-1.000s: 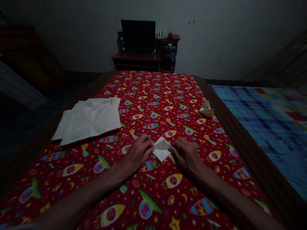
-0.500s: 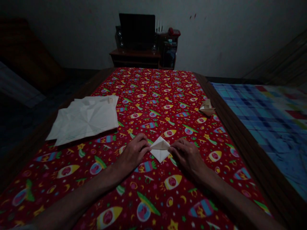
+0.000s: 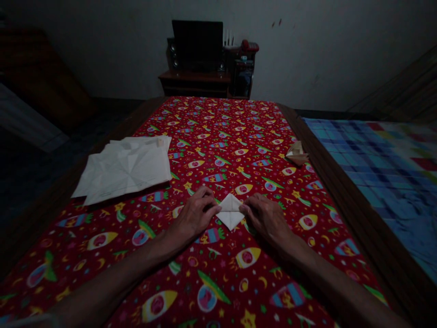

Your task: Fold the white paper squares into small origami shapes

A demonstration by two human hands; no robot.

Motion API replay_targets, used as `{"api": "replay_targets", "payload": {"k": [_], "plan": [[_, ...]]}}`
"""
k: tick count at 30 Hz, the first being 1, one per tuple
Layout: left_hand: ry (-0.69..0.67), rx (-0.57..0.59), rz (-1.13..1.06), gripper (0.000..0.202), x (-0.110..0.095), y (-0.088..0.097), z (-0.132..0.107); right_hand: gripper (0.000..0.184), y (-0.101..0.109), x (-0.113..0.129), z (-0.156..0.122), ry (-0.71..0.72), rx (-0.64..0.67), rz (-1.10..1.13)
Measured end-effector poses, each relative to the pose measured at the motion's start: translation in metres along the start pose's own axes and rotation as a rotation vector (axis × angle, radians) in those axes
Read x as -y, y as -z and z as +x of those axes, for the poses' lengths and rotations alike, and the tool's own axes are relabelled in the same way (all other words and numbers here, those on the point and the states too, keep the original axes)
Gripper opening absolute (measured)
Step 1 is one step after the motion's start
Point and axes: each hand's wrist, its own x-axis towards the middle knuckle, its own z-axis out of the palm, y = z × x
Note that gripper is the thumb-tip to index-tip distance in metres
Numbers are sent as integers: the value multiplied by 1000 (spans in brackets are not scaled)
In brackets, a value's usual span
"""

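A small white folded paper (image 3: 231,218) lies diamond-shaped on the red patterned cloth (image 3: 221,250), with one corner toward me. A crease runs straight across its middle, and another runs up its far half. My left hand (image 3: 201,209) pinches its left corner between thumb and fingers. At the opposite corner, my right hand (image 3: 264,213) holds the paper the same way. The fingertips partly hide both side corners.
A stack of creased white paper sheets (image 3: 126,171) lies at the left. Near the cloth's right edge sits another folded paper piece (image 3: 297,154). Beyond the far end stand a dark monitor (image 3: 198,43) and a red telephone (image 3: 250,45).
The raised flap on the paper's far half now lies flat, and the middle crease shows straight. Both hands keep to the side corners. The whole view has shifted slightly.
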Motion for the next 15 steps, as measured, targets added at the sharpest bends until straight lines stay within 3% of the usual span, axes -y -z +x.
{"api": "replay_targets", "payload": {"k": [10, 14, 15], "plan": [[-35, 39, 47, 14, -1, -4, -2, 21, 0, 3, 1, -109, 18, -6], [-79, 22, 125, 5, -6, -3, -6, 23, 2, 5, 4, -146, 41, -28], [-116, 28, 168, 12, -9, -2, -6, 23, 2, 6, 4, -149, 42, -28]]}}
